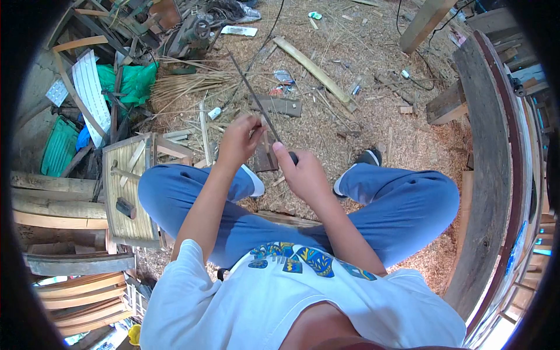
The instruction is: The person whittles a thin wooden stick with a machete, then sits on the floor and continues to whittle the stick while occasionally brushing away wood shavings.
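Rod: long, narrow, dark metal-looking rod (249,90), held aslant between the knees, its far end up and to the left, its near end at the right hand (300,172).
Rod handling: judged stiff and fairly light, smooth enough to slip in a loose grip; edges could not be made out. Best hold judged to be the near end, by the rounded black piece (293,157), probably a handle.
Right hand: closed round the near end, thumb laid along the rod; black piece partly hidden by the fingers.
Left hand: (240,140) fingers curled, thumb close to the fingertips, just beside the rod's near half. Could not tell whether it touched the rod or pinched anything.
Dark board: flat, dark brown wooden board (284,106) on the shaving-strewn floor (402,157), beyond the hands, partly crossed in view by the rod.
Legs: blue-trousered legs (402,201), bent outward, limiting sideways room.
Ground beyond: long, pale wooden plank (315,73) to the right of the rod; bundle of thin, straw-coloured sticks (189,86) to its left; thin black cable (279,26) near the far end, a possible snag.
Left side: slatted wooden box-like stand (131,224), bearing a small dark block (125,208), close against the left knee.
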The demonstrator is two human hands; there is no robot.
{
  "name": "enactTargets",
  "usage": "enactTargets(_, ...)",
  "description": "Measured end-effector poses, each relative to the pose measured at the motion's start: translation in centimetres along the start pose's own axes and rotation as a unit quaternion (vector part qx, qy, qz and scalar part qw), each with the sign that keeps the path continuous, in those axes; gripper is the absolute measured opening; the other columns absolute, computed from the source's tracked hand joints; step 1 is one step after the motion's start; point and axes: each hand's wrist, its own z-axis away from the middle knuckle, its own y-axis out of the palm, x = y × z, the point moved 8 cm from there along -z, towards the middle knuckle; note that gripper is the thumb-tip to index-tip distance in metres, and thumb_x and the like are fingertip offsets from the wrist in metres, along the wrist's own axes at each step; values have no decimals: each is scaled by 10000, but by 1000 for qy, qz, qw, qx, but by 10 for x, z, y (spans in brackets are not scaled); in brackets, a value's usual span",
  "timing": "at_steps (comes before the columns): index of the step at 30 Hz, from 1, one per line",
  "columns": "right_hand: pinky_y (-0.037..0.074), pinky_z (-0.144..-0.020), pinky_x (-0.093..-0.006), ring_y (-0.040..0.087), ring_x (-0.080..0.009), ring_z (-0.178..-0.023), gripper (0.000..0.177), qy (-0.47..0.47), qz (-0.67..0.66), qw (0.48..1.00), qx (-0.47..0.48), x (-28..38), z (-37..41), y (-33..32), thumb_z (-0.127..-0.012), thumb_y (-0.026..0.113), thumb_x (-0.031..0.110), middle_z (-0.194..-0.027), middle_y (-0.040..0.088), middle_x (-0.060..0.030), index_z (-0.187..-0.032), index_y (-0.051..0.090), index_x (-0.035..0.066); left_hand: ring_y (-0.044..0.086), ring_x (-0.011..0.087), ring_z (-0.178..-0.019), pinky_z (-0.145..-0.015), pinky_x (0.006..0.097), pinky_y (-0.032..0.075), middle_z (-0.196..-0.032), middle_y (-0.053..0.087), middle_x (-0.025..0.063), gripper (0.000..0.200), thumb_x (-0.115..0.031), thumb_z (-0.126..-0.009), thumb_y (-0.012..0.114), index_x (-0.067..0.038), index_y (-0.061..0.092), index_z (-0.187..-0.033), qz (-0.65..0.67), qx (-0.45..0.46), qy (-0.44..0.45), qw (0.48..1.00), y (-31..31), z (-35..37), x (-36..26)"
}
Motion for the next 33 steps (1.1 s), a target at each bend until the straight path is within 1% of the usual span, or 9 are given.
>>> enactTargets(7,495,-631,-488,647,-396,-620,667,-12,-11,1000,3,14,11,-6,-1019,605,589,-650,652,-219,-788,730,-25,665,437,-877,-760,481,522,-919,662,196,160,-107,-925,771,14,670,-952,24,-15,-11,1000,-14,-6,-11)
enactTargets(13,509,-636,-477,666,-378,-620,678,-18,-12,1000,2,24,13,-7,-1018,608,586,-642,648,-211,-782,723,-39,651,441,-863,-759,485,515,-917,653,194,169,-102,-921,770,15,651,-945,0,-7,2,1000,-20,-7,-18)
enactTargets(16,374,-523,-410,423,-177,-519,689,-33,-8,999,-40,0,-3,6,-1057,578,557,-532,447,-71,-708,610,-37,655,431,-861,-761,483,519,-929,656,189,169,-95,-914,774,9,652,-970,-13,12,-8,1000,2,4,5)
enactTargets(19,385,-530,-430,439,-202,-514,697,-2,-33,999,-16,-5,-10,7,-1055,570,569,-536,459,-86,-715,616,-38,660,419,-876,-764,475,525,-947,656,190,171,-90,-916,771,1,649,-995,12,-14,-13,1000,5,-1,7)
enactTargets(22,523,-655,-490,684,-405,-650,673,3,-5,1000,-14,7,-2,0,-1022,605,577,-659,653,-246,-786,719,-43,653,421,-885,-761,473,524,-934,644,189,177,-94,-925,768,-5,636,-1001,46,-17,-21,999,3,2,5)
enactTargets(25,520,-658,-494,686,-418,-669,663,-20,-13,1000,-10,16,4,-2,-1025,602,575,-680,663,-247,-789,723,-32,642,429,-864,-749,474,521,-915,629,190,180,-106,-941,760,-12,622,-1008,31,-58,26,997,-13,-2,-10)
enactTargets(28,513,-656,-496,679,-416,-666,651,-19,-9,1000,-10,13,5,2,-1026,604,571,-689,663,-246,-792,723,-25,631,442,-846,-740,482,515,-916,620,198,182,-110,-947,753,-7,611,-999,13,-36,8,999,-8,0,-6)
enactTargets(29,511,-653,-498,677,-417,-663,651,-8,-8,1000,-4,9,5,4,-1025,606,569,-686,661,-247,-791,722,-27,626,447,-834,-734,482,512,-927,619,203,183,-108,-950,746,-4,604,-999,-8,-3,-11,1000,6,7,14)
enactTargets(33,510,-648,-502,673,-420,-654,654,6,-16,1000,19,6,-4,5,-1021,612,568,-671,654,-250,-791,720,-35,629,449,-843,-731,487,509,-932,614,205,175,-92,-946,739,-2,593,-983,10,-17,-1,1000,6,4,15)
